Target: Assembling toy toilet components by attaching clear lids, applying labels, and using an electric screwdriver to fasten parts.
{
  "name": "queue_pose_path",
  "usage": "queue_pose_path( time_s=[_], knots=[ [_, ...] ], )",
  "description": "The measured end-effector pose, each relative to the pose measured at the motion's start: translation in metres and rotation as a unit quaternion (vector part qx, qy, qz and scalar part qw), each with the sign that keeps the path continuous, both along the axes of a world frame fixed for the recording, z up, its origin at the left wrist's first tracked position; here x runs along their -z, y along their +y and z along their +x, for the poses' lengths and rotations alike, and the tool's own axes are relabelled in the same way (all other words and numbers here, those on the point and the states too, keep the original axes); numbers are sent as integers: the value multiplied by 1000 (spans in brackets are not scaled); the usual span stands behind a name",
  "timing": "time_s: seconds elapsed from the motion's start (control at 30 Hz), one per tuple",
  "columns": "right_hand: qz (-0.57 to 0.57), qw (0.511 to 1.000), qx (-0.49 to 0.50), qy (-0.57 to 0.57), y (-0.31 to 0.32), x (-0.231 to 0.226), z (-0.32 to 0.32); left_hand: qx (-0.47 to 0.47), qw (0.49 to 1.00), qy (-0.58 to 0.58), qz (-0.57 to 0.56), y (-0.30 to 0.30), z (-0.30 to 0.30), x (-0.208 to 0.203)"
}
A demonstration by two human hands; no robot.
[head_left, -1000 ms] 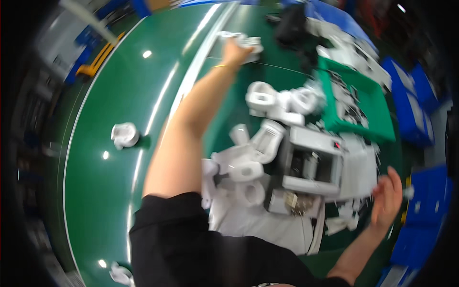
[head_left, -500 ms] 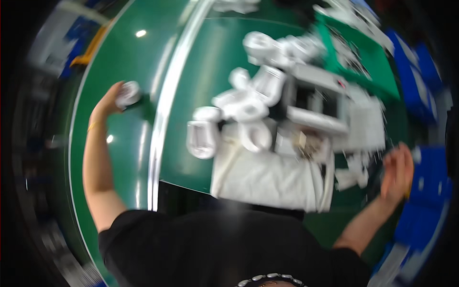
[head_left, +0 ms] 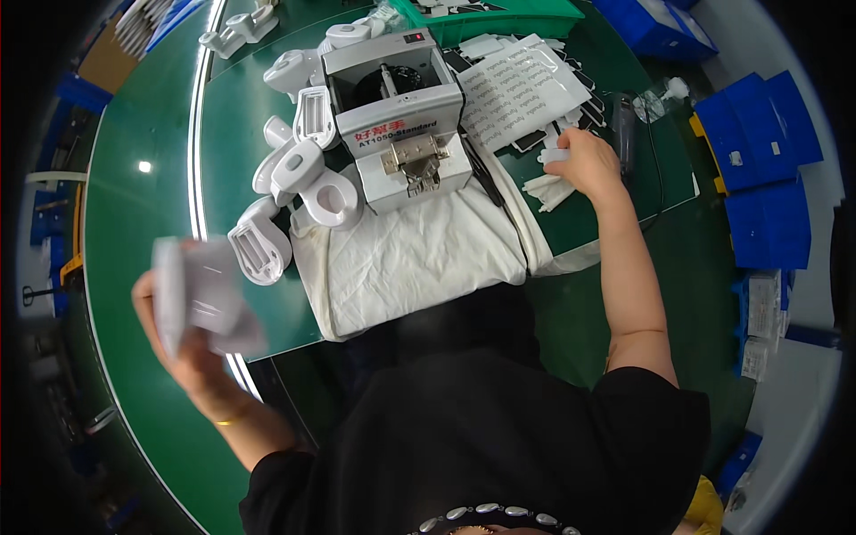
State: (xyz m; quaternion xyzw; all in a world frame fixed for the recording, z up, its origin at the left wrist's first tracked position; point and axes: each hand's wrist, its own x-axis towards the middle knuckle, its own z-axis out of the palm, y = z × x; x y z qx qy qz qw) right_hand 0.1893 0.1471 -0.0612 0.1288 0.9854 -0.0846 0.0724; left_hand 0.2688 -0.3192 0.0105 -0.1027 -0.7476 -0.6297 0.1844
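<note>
My left hand [head_left: 201,367] is closed around a white plastic housing [head_left: 174,290], raised at the left edge of the work area; motion smears both. Across to the right, the fingers of my right hand [head_left: 590,165] are pinched on a small white piece [head_left: 555,155], beside loose white strips [head_left: 547,190] on the table. Between my arms lies a white cloth [head_left: 419,263], with a grey boxy machine [head_left: 392,116] at its far edge. Several white plastic housings, among them an open-backed one [head_left: 265,252] and a ring-ended one [head_left: 334,200], crowd the machine's left side.
A printed white sheet [head_left: 522,94] lies right of the machine over dark-and-white flat parts. Behind stands a green tray [head_left: 499,20]. Blue bins [head_left: 753,134] line the right, with a cable [head_left: 657,160] near the table's right side. A metal rail [head_left: 198,134] runs along the left.
My left hand has come nearer with a white housing in it. My right hand has gone from open at the far right to the strips. The view has turned, shifting the table leftward.
</note>
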Motion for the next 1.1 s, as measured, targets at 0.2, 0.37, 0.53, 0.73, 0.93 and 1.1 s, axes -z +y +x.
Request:
queue_pose_path(
  time_s=[0.2, 0.37, 0.53, 0.73, 0.93, 1.1],
  knots=[
    [-83, 990, -109, 39, 31, 28, -10, 269, 862, -328, 277, 106, 25, 45],
    [-582, 775, -77, 232, -38, -40, 35, 230, 938, -241, 91, 146, 32, 73],
    [-667, 729, -113, 98, -111, -57, 98, 73, 980, 35, -183, 173, 25, 85],
    [-680, 720, -89, 107, -116, -36, 106, 52, 971, 96, -211, 180, 23, 94],
    [-280, 863, -321, 272, -108, -41, 101, 55, 964, 137, -220, 179, 24, 101],
    [-352, 862, -249, 266, -110, -23, 93, 124, 973, 87, -173, 176, 25, 90]
  ],
)
